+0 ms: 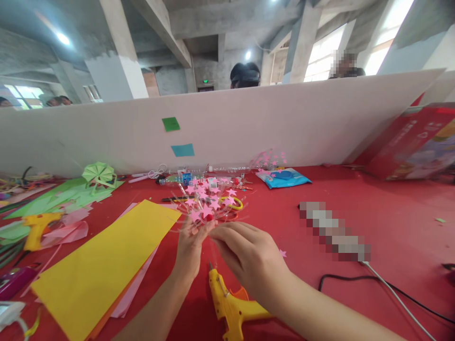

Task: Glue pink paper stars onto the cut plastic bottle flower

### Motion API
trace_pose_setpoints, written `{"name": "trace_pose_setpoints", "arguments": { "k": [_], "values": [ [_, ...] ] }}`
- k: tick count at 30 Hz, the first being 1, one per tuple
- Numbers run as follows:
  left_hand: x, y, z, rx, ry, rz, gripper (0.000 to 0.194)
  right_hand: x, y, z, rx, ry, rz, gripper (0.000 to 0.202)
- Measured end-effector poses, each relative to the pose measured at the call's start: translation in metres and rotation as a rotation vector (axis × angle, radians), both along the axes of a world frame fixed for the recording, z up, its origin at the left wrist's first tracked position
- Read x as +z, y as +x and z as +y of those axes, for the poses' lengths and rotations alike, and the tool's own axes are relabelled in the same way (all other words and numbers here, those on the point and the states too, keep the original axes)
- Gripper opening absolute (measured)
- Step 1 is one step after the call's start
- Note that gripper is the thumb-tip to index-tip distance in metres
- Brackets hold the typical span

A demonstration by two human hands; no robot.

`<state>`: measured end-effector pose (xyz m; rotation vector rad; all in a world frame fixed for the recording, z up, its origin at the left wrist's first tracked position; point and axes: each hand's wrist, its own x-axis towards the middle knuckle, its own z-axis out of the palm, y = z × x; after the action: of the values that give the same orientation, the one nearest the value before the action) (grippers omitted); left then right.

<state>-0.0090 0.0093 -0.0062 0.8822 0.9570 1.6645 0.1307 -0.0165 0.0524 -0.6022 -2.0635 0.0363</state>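
Pink paper stars fan out on clear plastic strips, forming a starred plastic-strip spray (207,210) in front of me. My left hand (189,253) is closed around its lower end. Reaching in from the right, my right hand (254,251) has its fingers bent and pressed together at the base of the spray; what they pinch, if anything, is hidden. A yellow glue gun (223,300) lies below my right hand, its nozzle pointing away from me. Yellow-handled scissors (236,204) lie partly hidden behind the stars. One loose pink star (283,254) rests to the right.
Yellow paper sheets (106,270) lie left, near another yellow glue gun (37,229) and a folded green paper piece (98,175). Behind are a blue wipes packet (284,178) and a clear bottle (231,169). A white partition (227,123) borders the red table; cables (398,293) run right.
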Motion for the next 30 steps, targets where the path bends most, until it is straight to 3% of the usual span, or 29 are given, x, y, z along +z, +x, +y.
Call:
{"name": "trace_pose_setpoints", "arguments": {
  "k": [9,21,30],
  "values": [
    [0.000,-0.001,-0.001,-0.010,0.002,0.033,0.032,0.005,0.003,-0.001,-0.019,-0.098,0.054,0.021],
    [-0.003,-0.002,-0.001,0.014,-0.026,0.027,0.038,0.008,0.005,-0.001,-0.024,-0.029,0.060,0.017],
    [-0.001,-0.001,0.002,-0.006,0.008,-0.020,0.034,0.032,0.022,-0.007,-0.029,0.027,0.138,0.021]
  ]
}}
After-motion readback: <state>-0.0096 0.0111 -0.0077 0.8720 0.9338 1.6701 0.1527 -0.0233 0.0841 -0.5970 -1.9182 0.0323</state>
